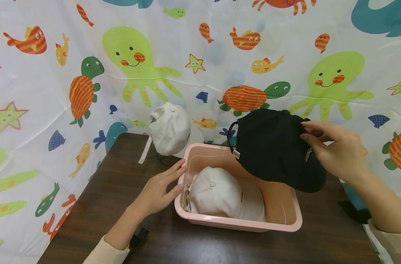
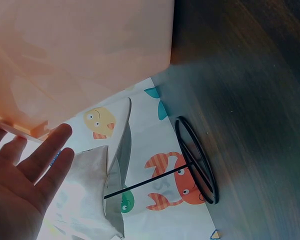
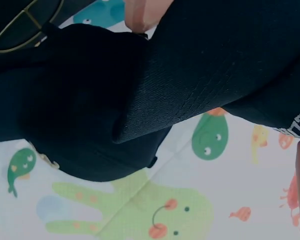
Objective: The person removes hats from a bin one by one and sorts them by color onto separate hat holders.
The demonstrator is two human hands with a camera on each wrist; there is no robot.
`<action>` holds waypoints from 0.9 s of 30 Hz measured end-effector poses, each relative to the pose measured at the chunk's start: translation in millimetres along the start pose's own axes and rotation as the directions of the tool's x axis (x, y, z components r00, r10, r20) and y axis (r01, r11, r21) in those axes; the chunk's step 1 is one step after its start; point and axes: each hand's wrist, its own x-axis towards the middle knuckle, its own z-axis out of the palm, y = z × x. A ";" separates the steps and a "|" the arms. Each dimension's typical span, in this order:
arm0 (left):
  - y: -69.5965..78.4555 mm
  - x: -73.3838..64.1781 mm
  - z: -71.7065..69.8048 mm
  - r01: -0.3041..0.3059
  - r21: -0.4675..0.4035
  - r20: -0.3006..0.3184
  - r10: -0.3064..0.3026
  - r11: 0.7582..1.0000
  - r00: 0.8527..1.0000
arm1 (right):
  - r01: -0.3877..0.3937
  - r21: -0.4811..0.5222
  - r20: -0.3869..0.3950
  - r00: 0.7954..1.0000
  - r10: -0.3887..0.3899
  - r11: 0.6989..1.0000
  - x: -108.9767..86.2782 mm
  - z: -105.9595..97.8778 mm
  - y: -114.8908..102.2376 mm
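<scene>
My right hand [image 1: 339,150] pinches a black baseball cap [image 1: 273,146] at its crown, holding it over the right part of a pink plastic bin [image 1: 240,224]. White lettering shows on the cap's front, and its brim points down and right. In the right wrist view, the cap's brim [image 3: 190,75] fills the upper middle. My left hand [image 1: 159,189] rests with extended fingers at the bin's left rim. Inside the bin lies a white cap [image 1: 217,190], its brim to the right.
Behind the bin's left corner, another white cap [image 1: 170,128] sits on a black wire stand [image 2: 197,165]. The right wrist view shows a second dark cap [image 3: 85,100] near a wire base [image 3: 15,27]. A dark wooden table [image 1: 121,176] meets a sea-animal printed curtain [image 1: 193,40].
</scene>
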 end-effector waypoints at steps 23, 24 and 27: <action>-1.3 -0.9 0.5 -0.007 0.012 -0.007 0.007 1.000 1.000 | -0.085 -0.121 -0.030 0.996 0.082 0.989 9.5 -27.3 1.9; -1.5 -0.9 0.6 -0.008 0.011 -0.008 0.008 1.000 1.000 | -0.090 -0.129 -0.032 0.996 0.086 0.988 9.5 -28.1 2.5; -2.5 -1.1 0.8 -0.013 0.015 -0.012 0.013 1.000 1.000 | -0.097 -0.153 -0.044 0.995 0.091 0.983 9.8 -30.5 4.9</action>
